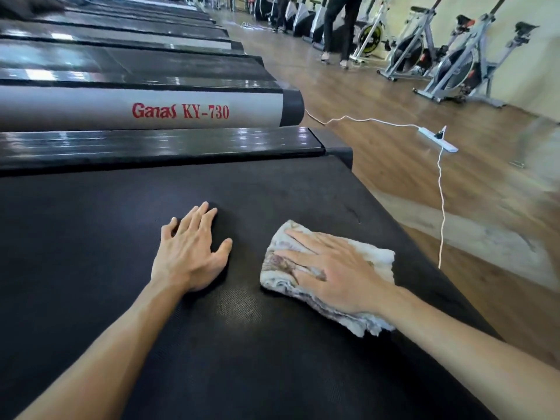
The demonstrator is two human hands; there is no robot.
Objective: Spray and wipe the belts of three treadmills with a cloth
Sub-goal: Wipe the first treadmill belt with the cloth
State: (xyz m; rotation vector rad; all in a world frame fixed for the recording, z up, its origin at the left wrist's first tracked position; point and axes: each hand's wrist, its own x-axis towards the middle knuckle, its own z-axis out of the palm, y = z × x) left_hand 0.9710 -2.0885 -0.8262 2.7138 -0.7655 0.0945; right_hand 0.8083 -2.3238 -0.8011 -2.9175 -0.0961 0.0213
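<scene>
The black treadmill belt fills the lower half of the frame, and on it, right of centre, lies a crumpled white cloth with faded purplish marks. The right hand presses flat on the cloth, its fingers straight and slightly spread, pointing toward the upper left. Just beside it, at the centre of the frame, the left hand rests palm down on the bare belt, fingers straight and close together, thumb held apart. Above the belt runs a glossy black side rail, then a grey treadmill frame lettered "Ganas KY-730" in red, with more treadmills lined up toward the upper left. On the wooden floor at the right lies a white power strip with its cord. Exercise bikes stand along the wall at the upper right, near a person's legs in dark trousers.
</scene>
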